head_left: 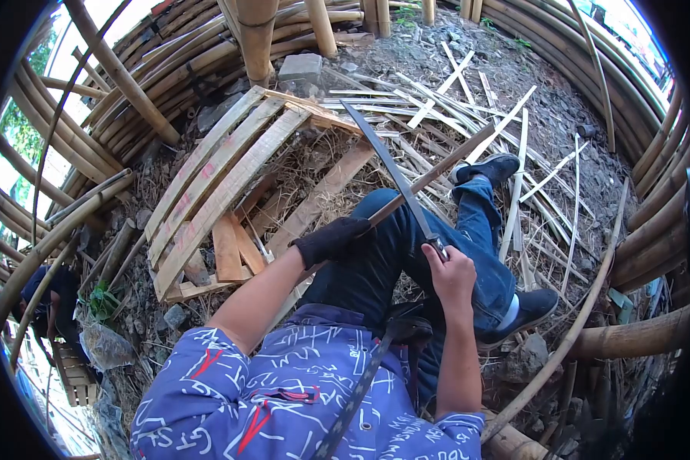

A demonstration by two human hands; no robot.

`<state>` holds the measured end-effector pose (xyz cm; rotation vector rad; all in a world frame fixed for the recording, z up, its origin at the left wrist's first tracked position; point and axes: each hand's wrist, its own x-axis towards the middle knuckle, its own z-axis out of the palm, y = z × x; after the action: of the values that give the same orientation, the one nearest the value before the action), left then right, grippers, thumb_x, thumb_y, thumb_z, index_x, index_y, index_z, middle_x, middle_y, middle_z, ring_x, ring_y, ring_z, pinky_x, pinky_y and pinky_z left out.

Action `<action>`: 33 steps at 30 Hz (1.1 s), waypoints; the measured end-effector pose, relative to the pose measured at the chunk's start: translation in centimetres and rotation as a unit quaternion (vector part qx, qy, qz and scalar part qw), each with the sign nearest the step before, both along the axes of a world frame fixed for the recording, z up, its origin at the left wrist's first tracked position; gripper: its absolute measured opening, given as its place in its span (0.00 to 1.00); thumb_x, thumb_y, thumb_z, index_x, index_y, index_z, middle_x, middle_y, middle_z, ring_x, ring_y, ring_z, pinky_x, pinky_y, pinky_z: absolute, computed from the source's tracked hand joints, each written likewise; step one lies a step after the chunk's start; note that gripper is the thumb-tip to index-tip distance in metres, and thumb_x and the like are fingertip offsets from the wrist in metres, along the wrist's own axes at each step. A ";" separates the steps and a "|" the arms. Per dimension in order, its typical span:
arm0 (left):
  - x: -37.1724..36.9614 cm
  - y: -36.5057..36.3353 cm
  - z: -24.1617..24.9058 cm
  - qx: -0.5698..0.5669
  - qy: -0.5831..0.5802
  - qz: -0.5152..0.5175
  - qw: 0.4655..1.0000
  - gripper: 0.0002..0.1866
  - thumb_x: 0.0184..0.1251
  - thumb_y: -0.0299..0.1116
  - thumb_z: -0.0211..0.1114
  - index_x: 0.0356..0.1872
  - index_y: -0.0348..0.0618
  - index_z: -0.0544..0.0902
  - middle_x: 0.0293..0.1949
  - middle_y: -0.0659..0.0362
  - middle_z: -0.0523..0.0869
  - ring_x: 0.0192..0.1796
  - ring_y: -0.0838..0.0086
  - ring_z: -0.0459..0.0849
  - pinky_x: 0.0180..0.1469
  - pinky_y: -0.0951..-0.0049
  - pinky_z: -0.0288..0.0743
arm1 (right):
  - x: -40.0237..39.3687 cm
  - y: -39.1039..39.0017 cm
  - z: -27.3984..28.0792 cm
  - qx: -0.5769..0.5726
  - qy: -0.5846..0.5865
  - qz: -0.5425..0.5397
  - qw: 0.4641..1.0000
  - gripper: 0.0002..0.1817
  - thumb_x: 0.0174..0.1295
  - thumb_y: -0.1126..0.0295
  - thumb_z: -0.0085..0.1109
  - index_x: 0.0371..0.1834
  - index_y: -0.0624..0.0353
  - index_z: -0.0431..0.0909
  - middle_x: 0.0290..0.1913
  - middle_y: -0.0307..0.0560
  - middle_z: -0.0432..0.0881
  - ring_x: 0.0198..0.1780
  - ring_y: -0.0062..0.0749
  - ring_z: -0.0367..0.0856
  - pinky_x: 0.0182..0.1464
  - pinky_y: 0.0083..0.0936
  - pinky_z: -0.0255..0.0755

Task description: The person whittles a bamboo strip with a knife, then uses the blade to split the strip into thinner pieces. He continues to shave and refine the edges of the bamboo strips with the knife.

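My left hand [333, 241], in a dark glove, is closed around a long brown bamboo strip [454, 156] that runs slantwise over my raised knee. In my bare right hand [451, 277], the fingers wrap the dark handle of a machete [385, 157], its long blade pointing up and to the left. The blade crosses the strip just beyond the gloved hand, overlapping it in this view. Both hands are over my legs, in blue jeans [376, 222].
A wooden pallet [222, 180] lies tilted on the left. Pale split strips [468, 107] litter the ground ahead, near a grey block [300, 67]. Bamboo poles [257, 38] stand and lie all around. At the far left, another person [50, 295] bends beside wooden slats.
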<state>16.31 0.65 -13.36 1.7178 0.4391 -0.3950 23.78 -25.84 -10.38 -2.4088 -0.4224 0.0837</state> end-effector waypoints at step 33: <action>-0.7 -3.3 3.9 0.171 -0.024 -0.044 0.984 0.24 0.75 0.49 0.42 0.41 0.39 0.78 0.36 0.46 0.83 0.39 0.58 0.81 0.44 0.61 0.73 | 3.0 -1.9 -3.0 -0.028 -0.118 -0.035 0.992 0.33 0.58 0.34 0.57 0.26 0.58 0.79 0.23 0.59 0.82 0.31 0.60 0.84 0.33 0.50 0.76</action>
<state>15.65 -2.64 -9.48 2.0828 0.4131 -0.3550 26.80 -27.73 -13.43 -2.4948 -0.4471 -0.2246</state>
